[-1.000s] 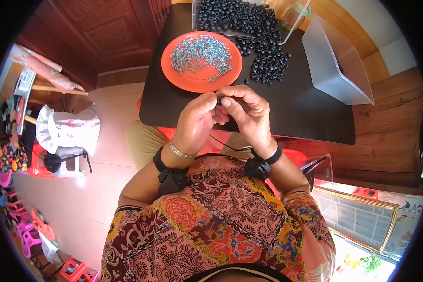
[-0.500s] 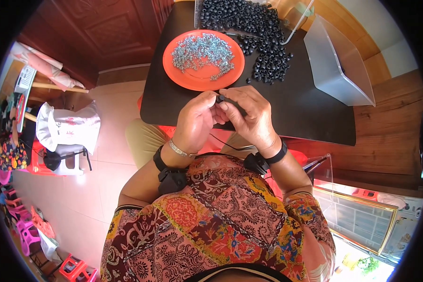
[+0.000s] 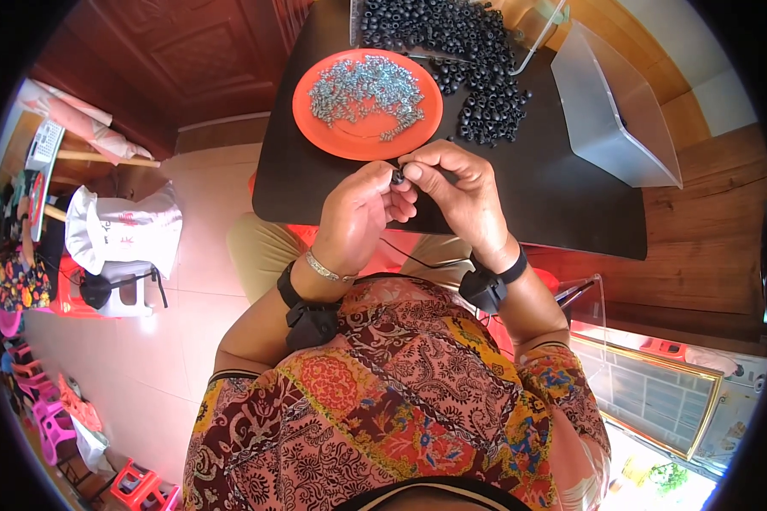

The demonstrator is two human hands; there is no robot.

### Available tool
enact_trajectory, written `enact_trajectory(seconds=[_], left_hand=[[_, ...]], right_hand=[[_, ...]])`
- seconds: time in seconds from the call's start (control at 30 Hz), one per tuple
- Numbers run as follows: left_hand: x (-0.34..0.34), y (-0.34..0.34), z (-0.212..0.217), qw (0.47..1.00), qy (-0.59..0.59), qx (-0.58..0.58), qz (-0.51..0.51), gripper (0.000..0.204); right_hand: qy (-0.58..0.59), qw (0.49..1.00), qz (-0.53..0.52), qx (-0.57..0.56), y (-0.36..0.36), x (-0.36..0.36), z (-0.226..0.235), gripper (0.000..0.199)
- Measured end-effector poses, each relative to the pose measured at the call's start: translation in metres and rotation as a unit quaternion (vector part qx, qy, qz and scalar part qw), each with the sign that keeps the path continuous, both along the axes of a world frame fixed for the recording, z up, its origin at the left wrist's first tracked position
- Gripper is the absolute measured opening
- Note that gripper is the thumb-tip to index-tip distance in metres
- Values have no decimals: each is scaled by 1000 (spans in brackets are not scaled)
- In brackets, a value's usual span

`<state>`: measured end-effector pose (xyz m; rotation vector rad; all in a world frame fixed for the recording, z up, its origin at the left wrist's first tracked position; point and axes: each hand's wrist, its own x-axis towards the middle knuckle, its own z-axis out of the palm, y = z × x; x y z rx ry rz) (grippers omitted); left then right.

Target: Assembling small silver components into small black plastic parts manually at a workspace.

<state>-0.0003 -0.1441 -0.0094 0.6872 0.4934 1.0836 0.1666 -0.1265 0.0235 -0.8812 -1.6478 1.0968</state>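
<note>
Left hand (image 3: 360, 215) and right hand (image 3: 458, 192) fingers pinch one small black rubber ring (image 3: 397, 177) together for alignment, at 6 o'clock of the round orange plastic plate (image 3: 315, 119).

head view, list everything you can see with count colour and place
table: one, black, centre
plate: one, orange, table's near left
small screws: many, silver, heaped on the plate
small rings: many, black, piled right of the plate
clear box: one, frosted, table's right
small black piece: one, pinched between both hands
stool: one, white, floor at left
left hand: one, wrist bracelet and black band
right hand: one, black wristband
</note>
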Motion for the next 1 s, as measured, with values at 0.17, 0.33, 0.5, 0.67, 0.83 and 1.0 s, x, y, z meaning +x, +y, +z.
enact_trajectory(seconds=[0.17,0.33,0.5,0.67,0.83,1.0], left_hand=[[1,-1,3,999,-21,-36,2,25],[3,-1,4,998,-20,-59,12,23],[3,-1,0,998,-37,-54,20,25],[1,2,-6,999,-33,-19,6,27],[2,-1,0,998,-44,-41,0,29],[0,-1,-3,999,-40,-34,-2,30]], right_hand=[[100,987,45,-117,4,1,-2,9],[93,992,40,-78,3,0,-5,8],[-43,996,-16,76,4,1,-6,9],[-184,933,-113,286,-3,-5,-5,25],[-221,909,-134,328,-5,-5,-5,35],[-211,911,-135,326,-7,-6,-5,34]])
